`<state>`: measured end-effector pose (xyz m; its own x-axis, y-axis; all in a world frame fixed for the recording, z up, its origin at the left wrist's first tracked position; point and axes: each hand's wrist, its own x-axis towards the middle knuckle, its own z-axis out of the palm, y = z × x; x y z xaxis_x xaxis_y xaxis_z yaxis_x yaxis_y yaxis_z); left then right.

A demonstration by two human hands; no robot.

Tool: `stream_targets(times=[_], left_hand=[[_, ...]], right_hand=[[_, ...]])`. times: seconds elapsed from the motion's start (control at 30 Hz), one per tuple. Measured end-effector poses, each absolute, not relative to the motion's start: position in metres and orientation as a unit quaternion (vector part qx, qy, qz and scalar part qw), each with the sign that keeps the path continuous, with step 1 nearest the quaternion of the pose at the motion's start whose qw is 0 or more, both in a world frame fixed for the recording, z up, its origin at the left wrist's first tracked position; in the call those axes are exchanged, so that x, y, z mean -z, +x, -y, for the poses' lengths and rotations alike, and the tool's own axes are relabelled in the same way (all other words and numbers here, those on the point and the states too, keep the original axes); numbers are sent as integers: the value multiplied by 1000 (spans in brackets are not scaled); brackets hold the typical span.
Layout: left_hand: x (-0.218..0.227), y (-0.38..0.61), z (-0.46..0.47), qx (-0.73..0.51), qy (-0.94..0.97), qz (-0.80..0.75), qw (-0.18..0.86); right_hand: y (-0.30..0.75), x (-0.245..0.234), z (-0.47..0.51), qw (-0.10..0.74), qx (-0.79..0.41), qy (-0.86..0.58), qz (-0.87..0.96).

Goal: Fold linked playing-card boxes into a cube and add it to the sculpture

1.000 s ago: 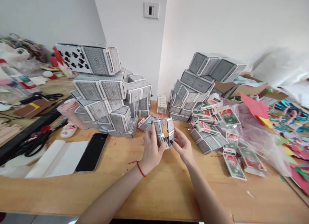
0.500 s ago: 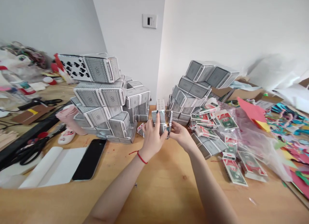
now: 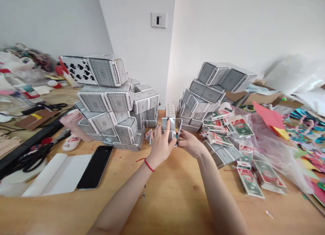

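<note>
At the middle of the table, my left hand grips a small box folded from playing cards, its index finger laid up along the near face and its thumb at the right side. My right hand pinches the right edge of the same box, where a side looks open; its fingertips are partly hidden. To the left rises a tall stack of grey-backed card boxes, with a ten of spades side at its top. A second leaning stack of card boxes stands to the right.
Left on the table lie a black phone, white paper and black scissors. At right are red and green card packs, flat grey cards, clear plastic wrap and coloured paper scraps.
The view has shifted slightly, so most things appear a little farther right. Both hands keep their hold on the card box, with hardly any movement of the fingers.
</note>
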<state>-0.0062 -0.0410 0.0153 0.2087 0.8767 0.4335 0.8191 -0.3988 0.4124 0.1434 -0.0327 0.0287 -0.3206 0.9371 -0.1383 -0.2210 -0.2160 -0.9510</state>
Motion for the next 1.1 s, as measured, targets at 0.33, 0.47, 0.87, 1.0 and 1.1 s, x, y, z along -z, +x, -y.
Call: stream_targets(times=[0.33, 0.47, 0.87, 1.0, 1.1], left_hand=[[-10, -6, 39, -311, 785, -533, 51], [-9, -5, 39, -314, 784, -532, 57], [-8, -7, 35, -320, 762, -555, 94], [-8, -6, 36, -322, 762, -551, 109], [-7, -5, 37, -329, 762, -546, 114]], right_hand=[[134, -19, 31, 452, -629, -428, 465], [136, -20, 32, 447, -635, -413, 476], [135, -13, 28, 439, -658, -418, 447], [134, -18, 30, 436, -631, -456, 451], [134, -20, 31, 435, -621, -462, 461]])
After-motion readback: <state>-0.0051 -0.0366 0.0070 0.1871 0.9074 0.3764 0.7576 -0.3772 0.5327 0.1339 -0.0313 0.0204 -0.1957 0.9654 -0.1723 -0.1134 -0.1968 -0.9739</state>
